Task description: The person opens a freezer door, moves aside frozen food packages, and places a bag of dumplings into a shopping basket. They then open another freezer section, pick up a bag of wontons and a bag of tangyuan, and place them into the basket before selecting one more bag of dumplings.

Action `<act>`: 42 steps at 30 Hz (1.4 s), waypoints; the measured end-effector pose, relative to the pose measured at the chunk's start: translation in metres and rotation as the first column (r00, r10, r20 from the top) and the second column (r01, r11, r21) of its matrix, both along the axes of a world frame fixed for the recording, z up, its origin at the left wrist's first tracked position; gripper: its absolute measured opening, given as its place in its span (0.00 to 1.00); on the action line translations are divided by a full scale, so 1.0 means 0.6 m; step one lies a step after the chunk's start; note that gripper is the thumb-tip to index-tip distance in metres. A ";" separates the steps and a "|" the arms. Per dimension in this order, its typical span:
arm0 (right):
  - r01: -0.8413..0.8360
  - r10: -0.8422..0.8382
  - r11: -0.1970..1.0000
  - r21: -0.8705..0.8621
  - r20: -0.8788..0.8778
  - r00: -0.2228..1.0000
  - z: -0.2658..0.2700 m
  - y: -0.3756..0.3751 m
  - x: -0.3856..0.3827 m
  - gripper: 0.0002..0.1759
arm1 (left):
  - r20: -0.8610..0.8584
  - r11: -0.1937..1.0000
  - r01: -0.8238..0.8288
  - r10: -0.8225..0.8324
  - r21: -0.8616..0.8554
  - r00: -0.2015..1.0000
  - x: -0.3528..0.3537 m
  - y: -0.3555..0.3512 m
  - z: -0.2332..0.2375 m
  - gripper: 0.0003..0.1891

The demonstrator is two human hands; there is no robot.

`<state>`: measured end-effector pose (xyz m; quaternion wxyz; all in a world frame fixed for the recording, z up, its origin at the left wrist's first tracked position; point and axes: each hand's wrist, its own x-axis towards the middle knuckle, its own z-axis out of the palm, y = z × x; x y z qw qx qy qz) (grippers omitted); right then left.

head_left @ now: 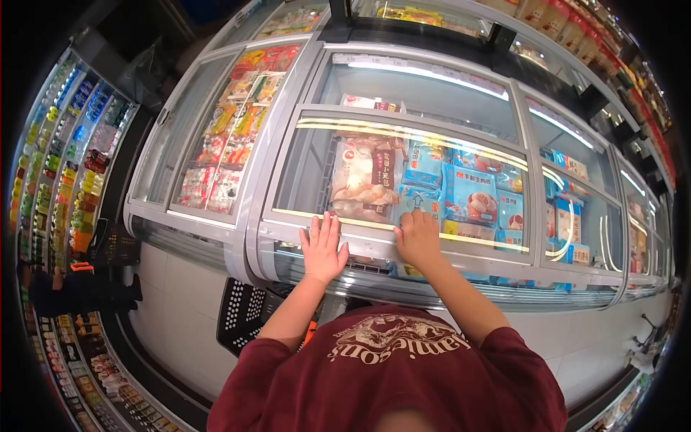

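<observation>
My left hand [322, 247] lies flat on the front frame of a chest freezer [255, 248], fingers spread, fingertips at the glass edge. To its right, my right hand [419, 241] is closed on the front edge of the sliding glass lid [302, 173]; its fingertips are curled out of sight. Beneath the glass are a clear bag of white buns [353, 169] with a brown label and several blue bags of frozen food [471, 191]. Behind the lid, the rear part of this compartment shows another package [371, 104].
A black shopping basket [245, 309] with round holes is below the freezer front. To the left, another freezer section holds red and yellow packages [241, 122]. Drink shelves [61, 158] line the far left, with a person in dark clothing [90, 294] nearby.
</observation>
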<state>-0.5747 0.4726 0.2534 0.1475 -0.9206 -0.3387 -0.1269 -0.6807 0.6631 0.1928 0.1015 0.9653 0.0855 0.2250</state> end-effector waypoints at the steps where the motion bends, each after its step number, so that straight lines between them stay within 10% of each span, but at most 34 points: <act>1: 0.000 0.000 1.000 0.015 -0.001 1.000 0.001 -0.002 -0.007 0.14 | -0.014 1.000 0.002 -0.001 0.023 1.000 0.000 0.000 0.005 0.31; 17: -0.101 0.090 0.961 0.257 0.053 0.994 -0.036 -0.088 -0.010 0.25 | -0.050 0.999 0.053 -0.053 -0.001 0.997 0.005 0.001 0.010 0.29; 23: -0.156 0.155 0.946 0.283 0.026 0.988 -0.031 -0.091 -0.003 0.27 | -0.119 0.925 -0.372 0.362 -0.073 0.925 -0.197 -0.041 0.016 0.33; 29: -0.134 0.136 0.953 0.271 0.012 0.991 -0.030 -0.096 -0.016 0.29 | -0.347 0.602 -0.798 0.755 0.031 0.556 -0.574 -0.070 -0.002 0.34; 33: -0.084 0.086 0.959 0.270 0.004 0.996 -0.043 -0.100 -0.017 0.30 | -0.695 0.369 -0.906 0.597 -0.207 0.402 -0.675 -0.095 -0.030 0.29; 38: -0.085 0.070 0.965 0.246 0.068 0.995 -0.052 -0.095 -0.019 0.29 | -0.749 0.139 -0.799 0.285 -0.585 0.598 -0.675 -0.091 -0.053 0.21; 42: -0.004 -0.019 0.987 0.163 0.140 0.990 -0.060 -0.084 -0.029 0.29 | -0.784 0.404 -0.775 0.190 -0.487 0.591 -0.663 -0.105 -0.040 0.20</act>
